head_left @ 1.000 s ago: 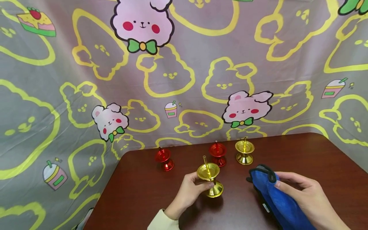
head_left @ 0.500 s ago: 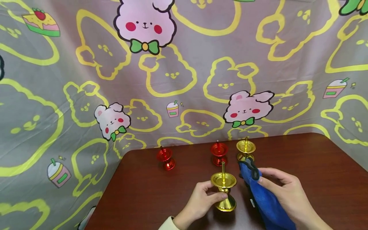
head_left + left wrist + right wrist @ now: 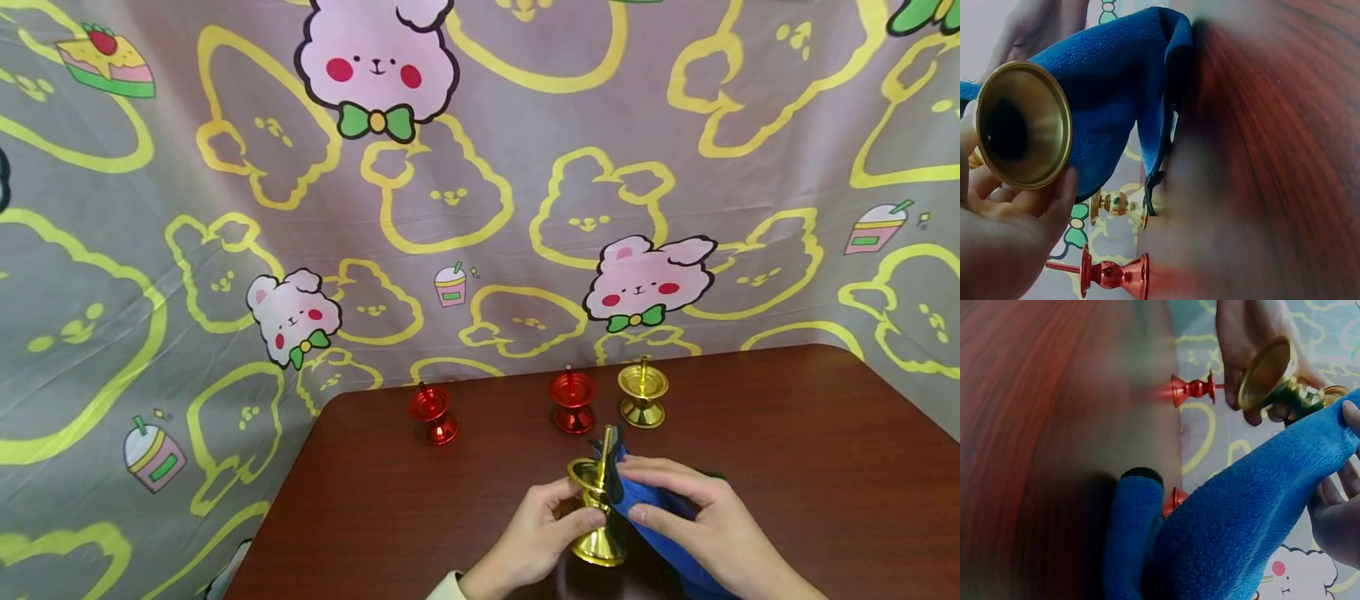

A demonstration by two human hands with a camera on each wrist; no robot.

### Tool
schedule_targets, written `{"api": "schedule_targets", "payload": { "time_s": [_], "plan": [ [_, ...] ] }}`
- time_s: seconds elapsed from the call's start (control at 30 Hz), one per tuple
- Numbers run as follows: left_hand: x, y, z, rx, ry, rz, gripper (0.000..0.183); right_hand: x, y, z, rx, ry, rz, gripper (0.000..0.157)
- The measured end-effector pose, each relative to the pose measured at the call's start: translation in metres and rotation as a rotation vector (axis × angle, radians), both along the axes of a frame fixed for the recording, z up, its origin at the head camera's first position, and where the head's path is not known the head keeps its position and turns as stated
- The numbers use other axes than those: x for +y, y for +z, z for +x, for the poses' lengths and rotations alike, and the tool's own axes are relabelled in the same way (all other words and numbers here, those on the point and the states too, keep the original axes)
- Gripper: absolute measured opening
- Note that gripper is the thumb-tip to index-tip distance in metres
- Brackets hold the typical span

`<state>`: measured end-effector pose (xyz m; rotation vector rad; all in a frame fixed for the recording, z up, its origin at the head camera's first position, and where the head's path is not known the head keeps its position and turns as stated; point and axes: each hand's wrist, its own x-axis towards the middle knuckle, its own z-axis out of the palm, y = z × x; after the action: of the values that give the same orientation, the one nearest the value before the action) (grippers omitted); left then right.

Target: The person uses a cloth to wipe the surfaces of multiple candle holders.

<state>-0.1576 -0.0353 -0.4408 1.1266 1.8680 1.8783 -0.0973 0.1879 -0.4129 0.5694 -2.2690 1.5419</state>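
My left hand (image 3: 536,529) grips a gold candle holder (image 3: 600,546) by its narrow waist, raised over the table and slightly tilted. In the left wrist view the hollow underside of the holder's base (image 3: 1047,125) faces the camera. My right hand (image 3: 697,517) pinches a blue cloth (image 3: 660,533) with a dark edge between thumb and fingers. The upper end of the cloth lies against the right side of the holder's dish and spike. Lower down, the cloth (image 3: 1235,512) hangs in folds in the right wrist view.
On the brown table (image 3: 360,500) two red candle holders stand toward the back, one at the left (image 3: 435,417) and one near the middle (image 3: 572,404). Another gold candle holder (image 3: 642,398) stands right of the middle one. A patterned curtain (image 3: 480,208) hangs behind the table.
My left hand has carried the gold candle holder right and lower. My right hand has brought the cloth left until it meets the holder. The standing holders stay in place.
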Motion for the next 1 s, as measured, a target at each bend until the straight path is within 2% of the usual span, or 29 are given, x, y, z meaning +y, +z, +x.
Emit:
{"api": "schedule_targets", "payload": {
  "time_s": [0.17,0.5,0.73,1.0],
  "plan": [
    [-0.002,0.002,0.001,-0.007,-0.043,0.011,0.025,0.003,-0.007,-0.005,0.154,0.076,0.066,0.048],
    [0.0,0.006,0.007,-0.026,-0.062,-0.008,0.025,0.004,-0.016,-0.017,0.383,0.181,-0.003,0.051],
    [0.002,0.006,0.009,-0.019,-0.055,-0.007,0.023,0.004,-0.013,-0.02,0.43,0.216,-0.018,0.05],
    [0.003,0.006,0.009,-0.018,0.019,-0.078,0.019,0.003,-0.014,-0.019,0.433,0.208,0.009,0.047]
  ]
}}
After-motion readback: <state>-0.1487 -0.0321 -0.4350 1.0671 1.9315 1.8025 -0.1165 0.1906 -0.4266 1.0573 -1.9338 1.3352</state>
